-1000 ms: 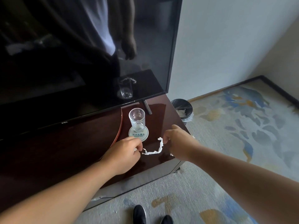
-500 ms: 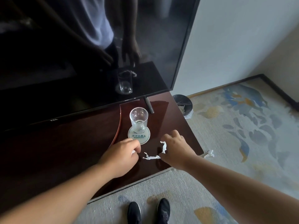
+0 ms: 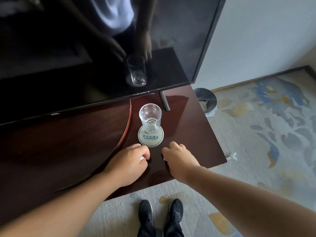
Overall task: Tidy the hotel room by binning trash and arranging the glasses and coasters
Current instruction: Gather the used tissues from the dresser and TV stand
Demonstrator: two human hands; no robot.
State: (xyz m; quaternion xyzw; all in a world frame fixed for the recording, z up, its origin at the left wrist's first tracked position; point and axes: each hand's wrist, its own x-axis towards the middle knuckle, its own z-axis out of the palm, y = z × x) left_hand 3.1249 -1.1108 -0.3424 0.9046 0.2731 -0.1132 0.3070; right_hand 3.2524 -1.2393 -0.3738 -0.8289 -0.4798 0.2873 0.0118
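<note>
The fingers point(image 3: 144, 151) of the left hand point(image 3: 130, 161) are clenched on a white paper scrap point(image 3: 142, 158), and those of the right hand point(image 3: 179, 157) on a second scrap point(image 3: 165, 159). Both are held over the tabletop point(image 3: 188, 134), just before one coaster point(image 3: 150, 137) bearing one upright glass point(image 3: 150, 117). A third scrap point(image 3: 232, 156) is seen on the carpet point(image 3: 256, 168), near one bin point(image 3: 212, 103).

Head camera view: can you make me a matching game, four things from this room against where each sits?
1 glass
2 coaster
3 bin
4 crumpled paper

A on the carpet, right of the table
B standing on the coaster
C flat on the table
D standing beyond the table's far corner

Pairs: 1-B, 2-C, 3-D, 4-A
</note>
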